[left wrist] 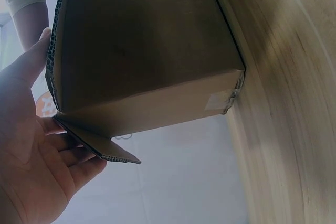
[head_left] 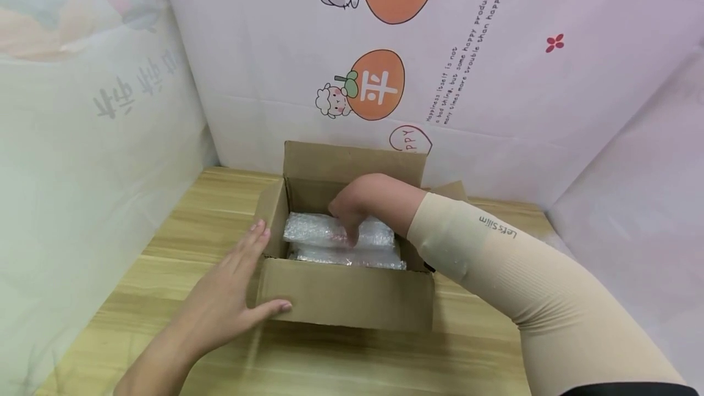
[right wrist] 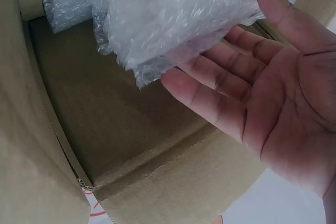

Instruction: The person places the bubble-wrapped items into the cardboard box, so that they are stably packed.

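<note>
An open cardboard box (head_left: 346,295) stands on the table with its flaps spread outward. Inside lie bubble-wrapped packages, one at the back (head_left: 310,229) and another in front (head_left: 349,256). My right hand (head_left: 368,203) reaches down into the box and holds the back package, its thumb on one side and its fingers on the other, as the right wrist view shows at the bubble wrap (right wrist: 178,17). What the wrap contains is hidden. My left hand (head_left: 222,295) rests against the box's left corner, fingers extended along the side flap (left wrist: 100,142) and thumb on the front flap.
The wood-grain table (head_left: 165,298) runs around the box. Behind it rises a white printed cloth wall (head_left: 264,66), close to the raised back flap (head_left: 352,162). More pale cloth hangs along the left (head_left: 82,170) and right sides.
</note>
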`<act>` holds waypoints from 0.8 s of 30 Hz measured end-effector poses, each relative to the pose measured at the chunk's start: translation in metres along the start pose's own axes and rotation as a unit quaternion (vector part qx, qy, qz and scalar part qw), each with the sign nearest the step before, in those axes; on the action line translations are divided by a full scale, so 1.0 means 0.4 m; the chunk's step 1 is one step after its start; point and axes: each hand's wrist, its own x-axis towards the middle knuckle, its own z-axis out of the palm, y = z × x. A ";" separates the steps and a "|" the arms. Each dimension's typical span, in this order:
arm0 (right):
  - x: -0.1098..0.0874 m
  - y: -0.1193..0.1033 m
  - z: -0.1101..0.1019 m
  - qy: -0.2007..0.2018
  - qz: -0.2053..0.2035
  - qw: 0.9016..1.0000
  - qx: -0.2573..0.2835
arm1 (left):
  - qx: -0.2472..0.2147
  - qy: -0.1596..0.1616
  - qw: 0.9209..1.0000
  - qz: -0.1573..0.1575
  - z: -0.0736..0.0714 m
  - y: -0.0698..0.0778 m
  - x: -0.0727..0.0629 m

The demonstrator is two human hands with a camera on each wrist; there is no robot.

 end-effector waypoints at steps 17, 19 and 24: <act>-0.071 0.043 -0.040 0.019 0.022 0.996 0.088 | -0.002 -0.002 1.000 0.002 0.001 0.002 0.004; -0.096 0.057 -0.052 0.040 0.024 0.993 0.104 | -0.004 -0.001 1.000 0.002 0.000 0.003 0.003; -0.173 0.106 -0.078 0.110 -0.006 0.982 0.154 | -0.007 -0.004 1.000 -0.002 -0.001 0.003 0.003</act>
